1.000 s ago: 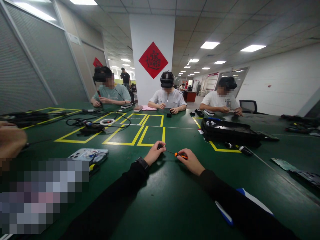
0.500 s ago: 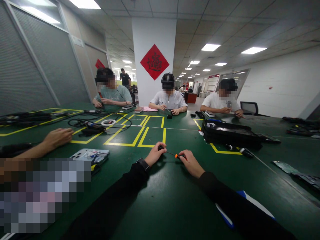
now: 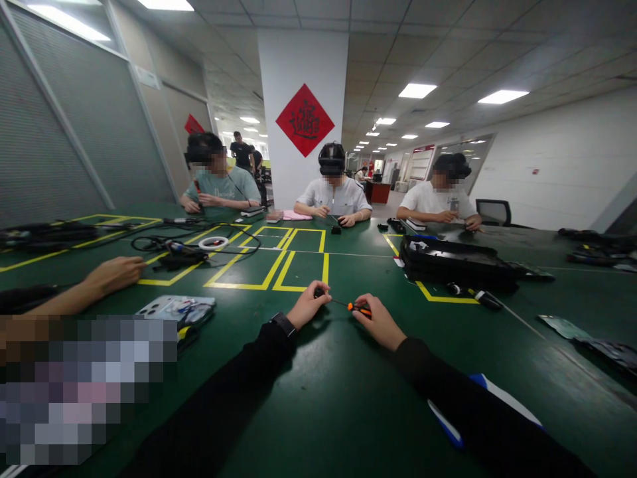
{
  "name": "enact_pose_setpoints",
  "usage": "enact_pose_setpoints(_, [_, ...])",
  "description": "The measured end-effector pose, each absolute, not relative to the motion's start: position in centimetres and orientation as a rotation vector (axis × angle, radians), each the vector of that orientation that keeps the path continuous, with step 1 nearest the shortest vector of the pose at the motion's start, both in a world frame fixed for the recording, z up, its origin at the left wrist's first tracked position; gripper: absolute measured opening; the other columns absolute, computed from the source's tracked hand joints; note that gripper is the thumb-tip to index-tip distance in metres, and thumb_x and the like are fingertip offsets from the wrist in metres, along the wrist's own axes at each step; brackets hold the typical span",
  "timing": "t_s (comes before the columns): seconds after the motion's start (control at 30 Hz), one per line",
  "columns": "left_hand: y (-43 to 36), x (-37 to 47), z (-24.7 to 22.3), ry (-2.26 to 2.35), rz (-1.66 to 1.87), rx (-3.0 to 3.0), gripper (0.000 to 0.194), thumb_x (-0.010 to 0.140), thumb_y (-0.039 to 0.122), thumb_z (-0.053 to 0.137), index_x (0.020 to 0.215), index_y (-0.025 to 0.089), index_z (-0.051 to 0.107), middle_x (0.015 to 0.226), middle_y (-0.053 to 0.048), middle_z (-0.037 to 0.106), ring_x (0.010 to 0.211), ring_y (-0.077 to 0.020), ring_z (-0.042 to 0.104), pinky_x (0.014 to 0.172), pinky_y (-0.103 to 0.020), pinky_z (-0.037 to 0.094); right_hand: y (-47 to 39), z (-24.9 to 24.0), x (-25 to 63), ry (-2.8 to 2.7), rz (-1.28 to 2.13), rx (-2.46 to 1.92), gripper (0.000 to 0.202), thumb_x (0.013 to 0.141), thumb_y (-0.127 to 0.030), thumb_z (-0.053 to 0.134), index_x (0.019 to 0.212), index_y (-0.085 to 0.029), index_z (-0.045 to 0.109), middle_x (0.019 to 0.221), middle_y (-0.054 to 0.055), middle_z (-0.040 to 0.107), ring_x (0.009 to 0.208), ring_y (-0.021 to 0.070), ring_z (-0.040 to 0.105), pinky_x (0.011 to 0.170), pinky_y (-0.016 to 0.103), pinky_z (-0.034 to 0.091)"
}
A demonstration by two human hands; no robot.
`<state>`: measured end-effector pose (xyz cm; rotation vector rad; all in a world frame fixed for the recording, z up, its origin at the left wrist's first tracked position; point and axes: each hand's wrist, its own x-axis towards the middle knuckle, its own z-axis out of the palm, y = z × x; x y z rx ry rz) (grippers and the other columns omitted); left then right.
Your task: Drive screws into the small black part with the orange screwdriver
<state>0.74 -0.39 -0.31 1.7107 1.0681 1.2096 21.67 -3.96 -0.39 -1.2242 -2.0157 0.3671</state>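
Clock centred on the screwdriver (image 3: pixel 359 309): it's mid-view at the counter (image 3: pixel 318 405), shaft toward 10. Right hand (image 3: pixel 382 323): fingers pinched on the orange-and-black handle. Left hand (image 3: pixel 306 307): fingers gripping small dark part (image 3: pixel 318 292) at 10, by the shaft end; tip contact, can't tell. Further out: clear plastic pack (image 3: pixel 176 307) at 9, white ring (image 3: pixel 202 243) at 10, open black tray (image 3: pixel 448 273) at 2.
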Motion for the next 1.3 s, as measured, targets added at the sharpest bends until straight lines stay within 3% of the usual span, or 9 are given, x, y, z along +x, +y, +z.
enact_pose_setpoints(0.17, [-0.51, 0.74, -0.1, 1.068, 1.193, 1.692, 0.024, 0.069, 0.027, 0.052, 0.091, 0.018, 0.05, 0.077, 0.001, 0.054, 0.07, -0.0113, 0.05, 0.068, -0.024, 0.039, -3.59, -0.36, 21.58, -2.074, 0.303, -1.192, 0.023, 0.084, -0.024, 0.036, 0.081, -0.016, 0.057, 0.083, 0.005, 0.055, 0.083, 0.0153, 0.047, 0.078, 0.03, 0.036])
enact_pose_setpoints(0.33, [-0.29, 0.78, -0.31, 1.047, 1.222, 1.679, 0.025, 0.07, 0.032, 0.053, 0.09, 0.017, 0.049, 0.081, 0.0, 0.055, 0.07, -0.011, 0.052, 0.069, -0.025, 0.04, -3.89, -0.23, 21.74, -2.066, 0.295, -1.159, 0.012, 0.078, -0.022, 0.047, 0.086, -0.017, 0.054, 0.086, 0.004, 0.054, 0.083, 0.0154, 0.048, 0.077, 0.029, 0.038])
enact_pose_setpoints(0.43, [-0.24, 0.84, -0.4, 1.024, 1.2, 1.707, 0.026, 0.07, 0.033, 0.053, 0.091, 0.018, 0.048, 0.078, 0.001, 0.055, 0.067, -0.0104, 0.052, 0.068, -0.025, 0.04, -4.03, -0.23, 21.74, -2.051, 0.311, -1.174, 0.019, 0.073, -0.023, 0.054, 0.092, -0.018, 0.052, 0.09, 0.004, 0.054, 0.085, 0.0155, 0.048, 0.077, 0.029, 0.038])
enact_pose_setpoints(0.57, [-0.17, 0.75, -0.53, 1.017, 1.169, 1.738, 0.025, 0.072, 0.032, 0.051, 0.092, 0.018, 0.048, 0.069, 0.003, 0.055, 0.065, -0.0108, 0.052, 0.067, -0.025, 0.04, -3.6, -0.52, 21.71, -2.028, 0.273, -1.249, 0.022, 0.078, -0.025, 0.048, 0.098, -0.018, 0.053, 0.095, 0.006, 0.054, 0.091, 0.017, 0.046, 0.082, 0.032, 0.036])
enact_pose_setpoints(0.67, [-0.03, 0.63, -0.71, 1.025, 1.177, 1.735, 0.027, 0.071, 0.034, 0.052, 0.092, 0.018, 0.048, 0.068, 0.002, 0.055, 0.065, -0.011, 0.053, 0.067, -0.025, 0.04, -3.27, -0.71, 21.76, -2.06, 0.236, -1.259, 0.019, 0.082, -0.023, 0.039, 0.085, -0.017, 0.058, 0.089, 0.006, 0.055, 0.09, 0.017, 0.046, 0.083, 0.033, 0.035])
enact_pose_setpoints(0.8, [0.04, 0.59, -0.83, 1.015, 1.185, 1.694, 0.029, 0.071, 0.037, 0.052, 0.093, 0.018, 0.048, 0.069, 0.002, 0.056, 0.065, -0.0113, 0.053, 0.066, -0.025, 0.04, -3.54, -0.57, 21.84, -2.079, 0.245, -1.199, 0.013, 0.078, -0.023, 0.047, 0.086, -0.018, 0.056, 0.088, 0.005, 0.055, 0.087, 0.0167, 0.046, 0.079, 0.031, 0.037])
enact_pose_setpoints(0.9, [-0.02, 0.64, -0.77, 1.014, 1.187, 1.688, 0.029, 0.071, 0.036, 0.053, 0.093, 0.018, 0.048, 0.069, 0.002, 0.056, 0.065, -0.0111, 0.053, 0.066, -0.024, 0.04, -3.8, -0.45, 21.84, -2.068, 0.282, -1.201, 0.019, 0.073, -0.025, 0.054, 0.091, -0.018, 0.054, 0.091, 0.004, 0.054, 0.087, 0.0166, 0.046, 0.078, 0.03, 0.038])
enact_pose_setpoints(1.1, [-0.01, 0.64, -0.67, 1.011, 1.205, 1.703, 0.027, 0.07, 0.033, 0.053, 0.091, 0.018, 0.048, 0.068, 0.002, 0.056, 0.065, -0.0108, 0.052, 0.066, -0.024, 0.039, -3.39, -0.62, 21.83, -2.061, 0.302, -1.227, 0.019, 0.082, -0.022, 0.039, 0.086, -0.017, 0.057, 0.087, 0.005, 0.055, 0.085, 0.0161, 0.047, 0.079, 0.031, 0.037])
enact_pose_setpoints(1.3, [-0.04, 0.5, -0.64, 1.045, 1.199, 1.685, 0.027, 0.07, 0.031, 0.053, 0.093, 0.018, 0.049, 0.071, 0.002, 0.056, 0.063, -0.01, 0.051, 0.064, -0.023, 0.039, -3.6, -0.46, 21.79, -2.055, 0.297, -1.188, 0.017, 0.075, -0.024, 0.053, 0.091, -0.018, 0.054, 0.09, 0.004, 0.054, 0.086, 0.0165, 0.047, 0.078, 0.031, 0.038])
